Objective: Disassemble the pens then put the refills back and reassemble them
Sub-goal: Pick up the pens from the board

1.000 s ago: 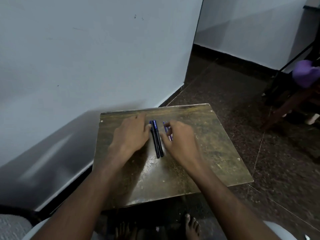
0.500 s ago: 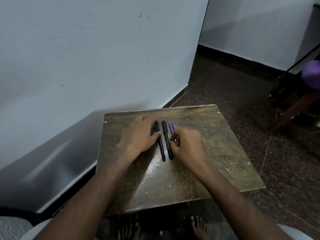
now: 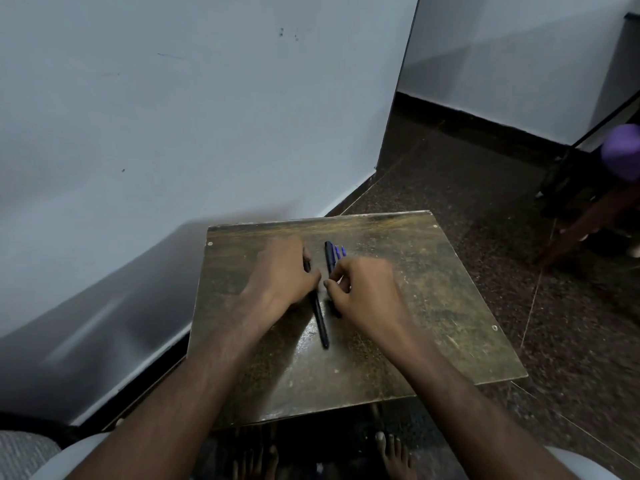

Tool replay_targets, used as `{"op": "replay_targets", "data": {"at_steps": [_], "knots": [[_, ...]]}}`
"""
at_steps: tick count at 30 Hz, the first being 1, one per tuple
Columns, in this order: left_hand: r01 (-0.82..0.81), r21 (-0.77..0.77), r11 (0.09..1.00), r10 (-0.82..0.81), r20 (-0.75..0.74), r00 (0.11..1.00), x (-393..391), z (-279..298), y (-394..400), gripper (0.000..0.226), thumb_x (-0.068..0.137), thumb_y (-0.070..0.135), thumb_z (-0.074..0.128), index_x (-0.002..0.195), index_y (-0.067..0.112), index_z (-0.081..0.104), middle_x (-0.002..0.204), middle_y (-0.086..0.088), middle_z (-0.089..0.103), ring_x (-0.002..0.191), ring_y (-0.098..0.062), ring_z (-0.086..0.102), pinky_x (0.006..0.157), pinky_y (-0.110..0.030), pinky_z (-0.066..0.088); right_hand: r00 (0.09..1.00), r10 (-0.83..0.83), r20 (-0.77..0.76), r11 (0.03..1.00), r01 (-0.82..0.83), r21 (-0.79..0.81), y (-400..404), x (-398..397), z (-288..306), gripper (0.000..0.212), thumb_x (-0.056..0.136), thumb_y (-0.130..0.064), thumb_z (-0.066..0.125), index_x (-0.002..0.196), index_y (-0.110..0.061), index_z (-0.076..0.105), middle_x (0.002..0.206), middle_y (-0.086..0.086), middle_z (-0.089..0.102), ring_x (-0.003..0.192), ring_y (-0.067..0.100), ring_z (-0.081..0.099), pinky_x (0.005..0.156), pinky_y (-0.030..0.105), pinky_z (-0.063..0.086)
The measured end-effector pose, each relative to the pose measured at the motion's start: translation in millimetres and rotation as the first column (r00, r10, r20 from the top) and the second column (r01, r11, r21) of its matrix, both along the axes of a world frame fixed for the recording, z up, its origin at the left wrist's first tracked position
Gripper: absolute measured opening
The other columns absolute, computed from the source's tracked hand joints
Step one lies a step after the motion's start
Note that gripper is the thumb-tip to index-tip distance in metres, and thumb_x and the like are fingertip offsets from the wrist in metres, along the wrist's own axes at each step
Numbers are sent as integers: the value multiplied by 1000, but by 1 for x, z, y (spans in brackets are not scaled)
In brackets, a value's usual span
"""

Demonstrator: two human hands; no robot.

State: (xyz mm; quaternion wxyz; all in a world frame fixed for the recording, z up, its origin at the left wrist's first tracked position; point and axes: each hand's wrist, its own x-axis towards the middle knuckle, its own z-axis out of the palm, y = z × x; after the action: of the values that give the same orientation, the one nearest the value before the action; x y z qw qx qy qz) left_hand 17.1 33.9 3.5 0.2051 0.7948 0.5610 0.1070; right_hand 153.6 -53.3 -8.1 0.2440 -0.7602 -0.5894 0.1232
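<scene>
Two dark pens lie lengthwise on a small worn wooden table (image 3: 433, 289). My left hand (image 3: 282, 271) rests over the upper part of the left pen (image 3: 320, 320), whose lower end sticks out toward me. My right hand (image 3: 367, 289) has its fingers curled around the second dark pen (image 3: 329, 254), next to the left hand. Two thin blue-tipped refills (image 3: 341, 251) lie just right of that pen, their lower parts hidden under my right hand.
A pale wall (image 3: 173, 116) runs along the table's left and far side. Dark speckled floor (image 3: 467, 174) lies beyond and to the right. A dark wooden stand with a purple object (image 3: 621, 152) is at far right. My bare feet (image 3: 391, 452) show under the table's near edge.
My left hand has slid the left pen toward me and away from the second pen. My right hand has closed around the second pen.
</scene>
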Motion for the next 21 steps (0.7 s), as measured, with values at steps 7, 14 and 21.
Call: {"op": "replay_targets", "data": {"at_steps": [7, 14, 21], "knots": [[-113, -289, 951, 194, 268, 944, -21, 5, 4, 7, 87, 19, 87, 87, 14, 82, 76, 2, 80, 72, -11, 78, 72, -28, 65, 992, 49, -114, 999, -50, -9, -1, -17, 7, 14, 97, -32, 78, 103, -19, 82, 77, -6, 78, 74, 8, 74, 79, 30, 62], [210, -480, 852, 285, 761, 583, -24, 21, 2, 11, 95, -4, 76, 101, 4, 81, 90, -9, 82, 78, -11, 81, 74, -21, 65, 794, -25, -607, 998, -14, -60, -10, -19, 19, 29, 110, -32, 62, 98, -8, 74, 83, 6, 81, 74, 20, 78, 67, 37, 61], [235, -450, 861, 291, 816, 499, -9, 17, -3, 14, 95, 0, 79, 106, 6, 83, 111, -21, 83, 88, -14, 80, 80, -20, 65, 405, -103, -908, 993, -8, -116, -10, -12, 18, 29, 114, -23, 50, 99, -12, 72, 65, -7, 60, 52, 4, 49, 53, 25, 39]]}}
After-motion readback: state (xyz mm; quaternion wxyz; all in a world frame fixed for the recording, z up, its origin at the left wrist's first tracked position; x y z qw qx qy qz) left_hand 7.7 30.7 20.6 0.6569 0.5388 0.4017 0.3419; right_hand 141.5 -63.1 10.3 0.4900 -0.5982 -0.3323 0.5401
